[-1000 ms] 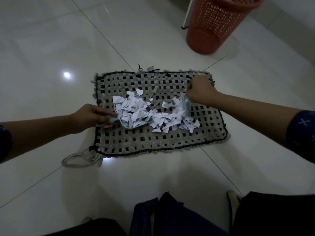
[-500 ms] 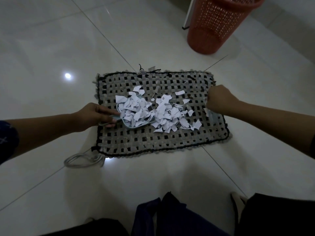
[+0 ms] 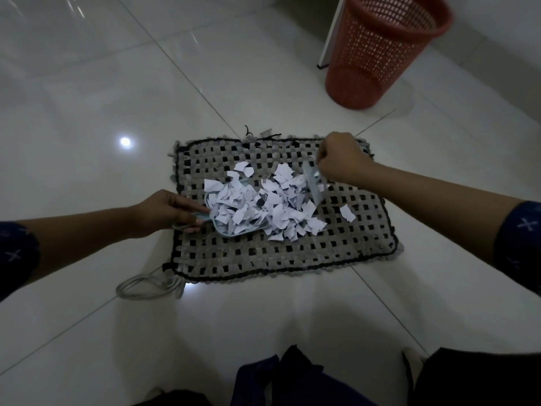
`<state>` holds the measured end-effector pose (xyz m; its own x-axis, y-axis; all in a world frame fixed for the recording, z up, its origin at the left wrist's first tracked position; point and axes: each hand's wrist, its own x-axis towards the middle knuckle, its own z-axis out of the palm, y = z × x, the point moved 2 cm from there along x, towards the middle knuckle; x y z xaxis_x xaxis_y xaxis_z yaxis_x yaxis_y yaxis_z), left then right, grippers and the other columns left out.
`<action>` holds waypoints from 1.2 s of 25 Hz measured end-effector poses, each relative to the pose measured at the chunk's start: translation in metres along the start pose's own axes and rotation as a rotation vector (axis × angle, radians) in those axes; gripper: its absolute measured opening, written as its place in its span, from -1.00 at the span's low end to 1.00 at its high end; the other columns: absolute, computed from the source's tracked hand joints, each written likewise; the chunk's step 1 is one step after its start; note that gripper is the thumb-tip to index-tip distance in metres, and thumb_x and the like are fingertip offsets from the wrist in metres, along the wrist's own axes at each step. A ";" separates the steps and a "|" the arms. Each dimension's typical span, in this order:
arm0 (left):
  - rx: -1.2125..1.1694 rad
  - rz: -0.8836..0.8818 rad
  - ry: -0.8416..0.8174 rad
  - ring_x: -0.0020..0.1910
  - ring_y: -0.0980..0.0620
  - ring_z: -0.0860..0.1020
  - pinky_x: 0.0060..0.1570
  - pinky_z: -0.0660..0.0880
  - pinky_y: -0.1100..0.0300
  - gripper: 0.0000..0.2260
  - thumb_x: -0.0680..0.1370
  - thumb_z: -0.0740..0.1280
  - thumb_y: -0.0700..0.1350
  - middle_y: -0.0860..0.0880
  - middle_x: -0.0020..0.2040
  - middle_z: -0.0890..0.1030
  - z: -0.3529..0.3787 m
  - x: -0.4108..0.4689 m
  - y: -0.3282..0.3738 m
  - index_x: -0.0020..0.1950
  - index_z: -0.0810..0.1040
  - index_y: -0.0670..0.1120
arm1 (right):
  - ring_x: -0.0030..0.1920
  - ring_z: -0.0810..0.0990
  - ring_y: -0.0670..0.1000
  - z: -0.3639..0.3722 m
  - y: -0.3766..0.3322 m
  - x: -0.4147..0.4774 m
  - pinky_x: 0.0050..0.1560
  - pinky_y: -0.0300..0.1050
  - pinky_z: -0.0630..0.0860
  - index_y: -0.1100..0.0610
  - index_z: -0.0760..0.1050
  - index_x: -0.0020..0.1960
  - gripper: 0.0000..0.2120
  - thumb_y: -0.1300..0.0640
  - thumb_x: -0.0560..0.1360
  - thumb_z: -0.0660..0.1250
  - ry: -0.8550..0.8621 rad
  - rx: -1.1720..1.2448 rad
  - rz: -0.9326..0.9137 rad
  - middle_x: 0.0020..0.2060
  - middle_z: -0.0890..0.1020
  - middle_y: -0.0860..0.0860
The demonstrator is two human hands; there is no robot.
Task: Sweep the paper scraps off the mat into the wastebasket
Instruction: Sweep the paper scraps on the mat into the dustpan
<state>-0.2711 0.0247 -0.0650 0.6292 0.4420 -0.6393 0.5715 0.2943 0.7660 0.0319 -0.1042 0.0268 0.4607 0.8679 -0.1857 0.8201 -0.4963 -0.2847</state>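
A woven grey-and-black mat (image 3: pixel 292 253) lies on the white tiled floor. A heap of white paper scraps (image 3: pixel 263 206) sits on its middle, partly inside a small pale blue dustpan (image 3: pixel 234 231). My left hand (image 3: pixel 167 212) grips the dustpan's handle at the mat's left edge. My right hand (image 3: pixel 341 159) is closed on a small pale blue brush (image 3: pixel 314 183), whose bristles touch the right side of the heap. One scrap (image 3: pixel 347 213) lies apart, to the right of the heap. The red perforated wastebasket (image 3: pixel 377 48) stands upright at the far right.
A grey cord loop (image 3: pixel 146 285) lies on the floor at the mat's near left corner. A white panel edge (image 3: pixel 329 33) stands just left of the wastebasket. My dark-clothed knees (image 3: pixel 322 382) fill the bottom edge.
My right hand drew the brush out to the mat's right edge, then swung it back left and farther up against the heap. The scraps are bunched closer to the dustpan.
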 end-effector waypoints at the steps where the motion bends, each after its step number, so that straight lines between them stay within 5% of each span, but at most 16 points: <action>1: 0.008 0.004 0.001 -0.22 -0.01 0.66 -0.22 0.60 0.26 -0.76 0.37 0.39 -0.40 -0.24 -0.09 0.69 0.000 0.001 0.000 -0.11 0.70 -0.10 | -0.42 0.54 0.13 -0.002 0.007 -0.001 -0.27 -0.04 0.62 0.42 0.58 -0.24 -0.87 0.44 0.40 0.26 -0.009 -0.061 0.022 -0.37 0.61 0.26; 4: 0.008 0.014 0.002 -0.22 -0.02 0.66 -0.19 0.61 0.23 -0.76 0.38 0.39 -0.41 -0.25 -0.09 0.69 0.000 0.001 -0.001 -0.08 0.69 -0.13 | -0.56 0.16 -0.01 0.008 0.009 -0.015 -0.49 -0.15 0.27 0.21 0.28 -0.53 -0.61 0.47 0.41 0.24 -0.084 -0.131 0.049 -0.59 0.27 0.13; 6: -0.013 0.019 0.002 -0.23 -0.04 0.67 -0.18 0.62 0.21 -0.76 0.38 0.38 -0.42 -0.25 -0.11 0.69 0.003 -0.001 -0.001 -0.07 0.68 -0.15 | -0.54 0.08 -0.03 0.015 -0.008 -0.022 -0.46 -0.20 0.08 0.11 0.09 -0.51 -0.51 0.46 0.42 0.23 -0.118 -0.106 -0.010 -0.57 0.13 0.04; 13: -0.051 0.081 0.071 -0.23 -0.06 0.68 -0.20 0.62 0.19 -0.73 0.36 0.39 -0.43 -0.23 -0.16 0.69 0.010 -0.008 -0.003 0.03 0.62 -0.24 | -0.53 0.05 -0.01 0.031 -0.066 -0.011 -0.45 -0.18 0.05 0.10 0.04 -0.50 -0.50 0.46 0.43 0.21 -0.162 0.000 -0.128 -0.56 0.08 0.06; 15: -0.104 0.098 0.122 -0.26 -0.03 0.68 -0.23 0.62 0.20 -0.73 0.36 0.39 -0.44 -0.13 -0.20 0.71 0.012 -0.011 -0.005 0.00 0.62 -0.19 | -0.55 0.16 0.02 0.035 -0.072 -0.004 -0.50 -0.18 0.19 0.19 0.16 -0.54 -0.56 0.45 0.43 0.22 -0.148 0.007 -0.113 -0.59 0.22 0.14; 17: -0.151 0.097 0.145 -0.26 -0.03 0.68 -0.23 0.62 0.20 -0.73 0.37 0.39 -0.43 -0.08 -0.22 0.71 0.013 -0.012 -0.006 -0.01 0.62 -0.16 | -0.44 0.49 0.20 0.040 -0.075 0.002 -0.34 0.11 0.57 0.49 0.49 -0.35 -0.81 0.45 0.42 0.22 -0.155 0.051 -0.101 -0.40 0.54 0.40; 20: -0.217 0.067 0.157 -0.26 0.00 0.68 -0.27 0.60 0.26 -0.77 0.40 0.37 -0.41 -0.07 -0.24 0.71 0.013 -0.010 -0.006 -0.01 0.62 -0.17 | -0.07 0.63 0.38 0.046 -0.076 0.006 -0.01 0.32 0.57 0.56 0.53 -0.03 -0.78 0.44 0.40 0.23 -0.148 0.107 -0.141 -0.08 0.62 0.47; 23: -0.263 0.050 0.170 -0.26 0.03 0.68 -0.28 0.58 0.32 -0.81 0.42 0.36 -0.38 -0.05 -0.24 0.71 0.013 -0.008 -0.005 -0.01 0.62 -0.20 | -0.26 0.62 0.33 0.048 -0.076 0.005 -0.21 -0.06 0.67 0.54 0.56 -0.05 -0.79 0.43 0.40 0.24 -0.166 0.072 -0.152 -0.10 0.62 0.47; 25: -0.300 0.037 0.173 -0.24 0.05 0.68 -0.26 0.58 0.33 -0.82 0.43 0.35 -0.37 -0.03 -0.24 0.71 0.013 -0.007 -0.005 -0.01 0.61 -0.20 | -0.39 0.51 0.16 0.048 -0.078 0.004 -0.51 -0.47 0.44 0.53 0.58 -0.08 -0.80 0.43 0.41 0.24 -0.192 0.047 -0.148 -0.15 0.63 0.47; 26: -0.328 0.026 0.173 -0.23 0.05 0.68 -0.24 0.58 0.33 -0.83 0.43 0.35 -0.37 -0.04 -0.22 0.72 0.014 -0.007 -0.005 -0.02 0.62 -0.19 | -0.39 0.51 0.16 0.049 -0.080 0.003 -0.51 -0.46 0.45 0.52 0.58 -0.09 -0.80 0.43 0.41 0.24 -0.194 0.053 -0.151 -0.15 0.63 0.46; 29: -0.388 0.000 0.166 -0.15 0.03 0.68 -0.18 0.59 0.31 -0.82 0.42 0.36 -0.36 -0.09 -0.10 0.70 0.011 -0.005 -0.005 0.00 0.63 -0.21 | -0.22 0.63 0.34 0.051 -0.084 0.005 -0.14 0.12 0.66 0.52 0.58 -0.07 -0.79 0.42 0.40 0.23 -0.184 0.104 -0.151 -0.11 0.63 0.46; 30: -0.404 -0.002 0.170 -0.13 0.03 0.68 -0.18 0.59 0.31 -0.81 0.42 0.36 -0.36 -0.11 -0.09 0.70 0.010 -0.004 -0.004 0.00 0.63 -0.22 | -0.21 0.64 0.33 0.049 -0.086 0.006 -0.14 0.12 0.66 0.51 0.59 -0.07 -0.79 0.41 0.41 0.23 -0.183 0.102 -0.155 -0.11 0.64 0.44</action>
<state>-0.2710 0.0132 -0.0665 0.5136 0.5643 -0.6463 0.2993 0.5881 0.7514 -0.0528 -0.0577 0.0037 0.2557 0.9200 -0.2969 0.8333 -0.3654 -0.4147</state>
